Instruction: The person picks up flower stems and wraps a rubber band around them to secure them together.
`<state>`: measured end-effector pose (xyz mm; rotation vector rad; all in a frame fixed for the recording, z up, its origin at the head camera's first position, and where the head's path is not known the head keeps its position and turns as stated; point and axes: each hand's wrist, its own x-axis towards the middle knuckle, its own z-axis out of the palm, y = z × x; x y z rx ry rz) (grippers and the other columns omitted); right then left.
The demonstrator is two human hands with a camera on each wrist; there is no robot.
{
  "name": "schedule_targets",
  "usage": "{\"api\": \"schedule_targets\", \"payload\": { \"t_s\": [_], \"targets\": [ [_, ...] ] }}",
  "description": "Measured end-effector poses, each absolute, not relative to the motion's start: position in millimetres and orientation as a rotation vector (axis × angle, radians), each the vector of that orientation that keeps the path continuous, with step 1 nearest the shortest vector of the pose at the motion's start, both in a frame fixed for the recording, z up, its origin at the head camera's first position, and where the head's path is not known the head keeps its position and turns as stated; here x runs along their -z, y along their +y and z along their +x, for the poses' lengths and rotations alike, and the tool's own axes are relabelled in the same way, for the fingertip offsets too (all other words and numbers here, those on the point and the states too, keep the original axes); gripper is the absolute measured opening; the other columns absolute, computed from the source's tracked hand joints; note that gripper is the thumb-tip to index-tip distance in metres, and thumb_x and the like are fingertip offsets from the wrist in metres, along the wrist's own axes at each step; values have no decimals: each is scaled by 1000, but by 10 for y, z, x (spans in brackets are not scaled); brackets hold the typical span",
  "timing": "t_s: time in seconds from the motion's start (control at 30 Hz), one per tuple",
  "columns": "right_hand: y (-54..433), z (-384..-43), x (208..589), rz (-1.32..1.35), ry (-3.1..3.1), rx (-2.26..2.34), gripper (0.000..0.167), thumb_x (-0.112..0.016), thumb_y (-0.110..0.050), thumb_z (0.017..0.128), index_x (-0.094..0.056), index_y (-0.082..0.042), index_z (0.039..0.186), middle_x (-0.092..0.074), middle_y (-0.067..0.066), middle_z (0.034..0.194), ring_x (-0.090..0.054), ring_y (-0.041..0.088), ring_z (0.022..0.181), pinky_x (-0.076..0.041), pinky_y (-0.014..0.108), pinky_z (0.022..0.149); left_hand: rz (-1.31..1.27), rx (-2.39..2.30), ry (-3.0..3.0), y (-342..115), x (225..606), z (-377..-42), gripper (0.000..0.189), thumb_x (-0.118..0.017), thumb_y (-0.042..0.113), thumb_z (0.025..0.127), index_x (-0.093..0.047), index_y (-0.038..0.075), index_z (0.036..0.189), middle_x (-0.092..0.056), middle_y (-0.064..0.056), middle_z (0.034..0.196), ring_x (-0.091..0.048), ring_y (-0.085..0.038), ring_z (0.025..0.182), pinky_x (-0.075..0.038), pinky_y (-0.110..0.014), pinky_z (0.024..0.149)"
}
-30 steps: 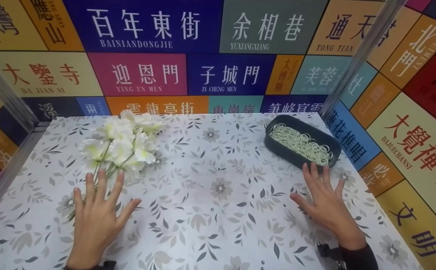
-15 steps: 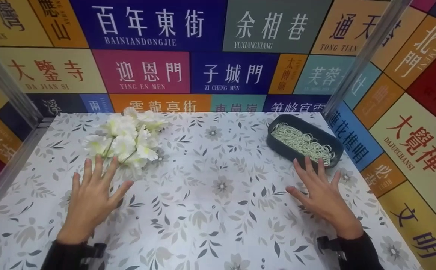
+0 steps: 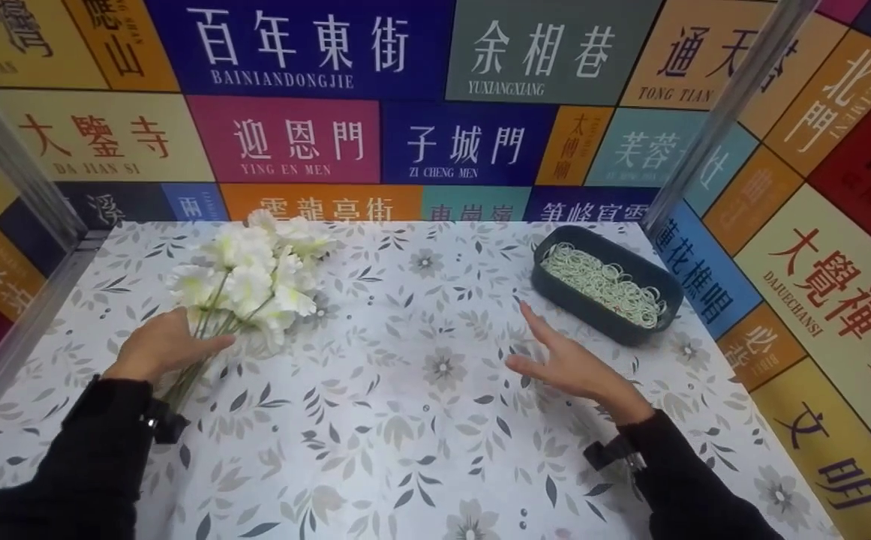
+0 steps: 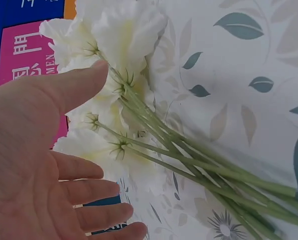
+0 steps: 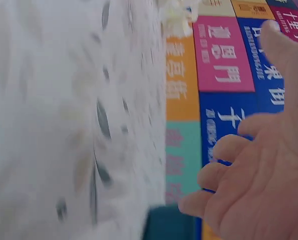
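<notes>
A bunch of white artificial flowers (image 3: 251, 274) with long green stems (image 4: 189, 167) lies at the left of the table. My left hand (image 3: 157, 346) is at the stems just below the blooms. In the left wrist view its thumb (image 4: 83, 85) is held apart from the fingers, which point toward the flowers and are not curled round the stems. My right hand (image 3: 574, 367) hovers over the table, holding nothing, thumb and fingers spread. Beyond it at the back right stands a dark rectangular container (image 3: 581, 304) with many pale green rings (image 3: 604, 285) inside.
The table is covered by a white cloth (image 3: 405, 420) with a leaf and flower print. Panels with large lettering (image 3: 292, 142) rise behind it and on both sides. Clear upright posts (image 3: 728, 112) stand at the two back corners.
My left hand has turned on its side and come in beside the flower stems. The right hand has moved left, away from the container, and turned sideways. The flowers and container look unmoved.
</notes>
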<state>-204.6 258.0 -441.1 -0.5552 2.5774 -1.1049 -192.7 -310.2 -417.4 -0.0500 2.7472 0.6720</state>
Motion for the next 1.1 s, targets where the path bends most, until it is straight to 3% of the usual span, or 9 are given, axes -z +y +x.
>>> {"api": "schedule_targets", "payload": {
  "t_s": [0.2, 0.3, 0.43, 0.53, 0.63, 0.93, 1.0, 1.1],
  "targets": [
    [2131, -2123, 4543, -418, 2043, 1527, 101, -72, -32, 95, 1, -14, 163, -11, 15, 167, -22, 32, 151, -24, 45, 120, -84, -633, 2648, -3014, 4128, -2101, 108, -65, 66, 87, -37, -25, 137, -40, -47, 138, -50, -57, 116, -47, -62, 94],
    [1889, -2128, 4581, -307, 1801, 1661, 100, -73, -24, 95, -1, -13, 163, -16, 19, 166, -54, 23, 127, -45, 29, 104, -88, -615, 2649, -2936, 4131, -2167, 104, -68, 67, 84, -47, -22, 132, -48, -44, 134, -55, -54, 113, -49, -60, 92],
    [1578, -2142, 4604, -148, 1549, 1787, 95, -72, -15, 95, -5, -12, 163, -25, 22, 162, -59, 11, 100, -50, 24, 88, -120, -589, 2651, -2859, 4146, -2260, 97, -71, 64, 83, -52, -19, 128, -52, -41, 131, -58, -50, 109, -50, -58, 90],
    [1368, -2161, 4645, -91, 1458, 1816, 90, -70, -15, 96, -10, -10, 162, -34, 22, 157, -57, 23, 125, -46, 39, 106, -157, -576, 2636, -2829, 4171, -2327, 93, -73, 57, 84, -49, -20, 131, -50, -41, 133, -57, -52, 112, -50, -59, 92],
    [1180, -2167, 4690, -70, 1420, 1800, 87, -71, -17, 96, -14, -10, 162, -40, 19, 155, -47, 32, 137, -42, 48, 110, -194, -599, 2621, -2800, 4205, -2374, 88, -75, 51, 86, -48, -19, 132, -50, -41, 133, -57, -50, 111, -49, -59, 93],
    [760, -2200, 4727, -73, 1350, 1767, 75, -63, -15, 100, -19, -8, 161, -39, 19, 156, -43, 34, 141, -41, 51, 110, -280, -825, 2523, -2592, 4295, -2528, 85, -73, 39, 87, -41, -21, 138, -47, -39, 138, -52, -44, 117, -44, -52, 104],
    [695, -2210, 4737, -70, 1326, 1770, 72, -60, -13, 101, -19, -7, 160, -41, 20, 155, -43, 34, 141, -41, 51, 111, -298, -885, 2479, -2527, 4327, -2572, 80, -73, 40, 88, -47, -20, 134, -54, -35, 129, -56, -40, 109, -49, -47, 98],
    [598, -2227, 4756, -56, 1301, 1779, 71, -60, -11, 101, -21, -5, 159, -44, 21, 153, -44, 35, 140, -40, 52, 111, -370, -1148, 2277, -2418, 4388, -2628, 57, -71, 34, 93, -58, -13, 122, -68, -21, 100, -66, -27, 87, -55, -37, 82]
  ]
}}
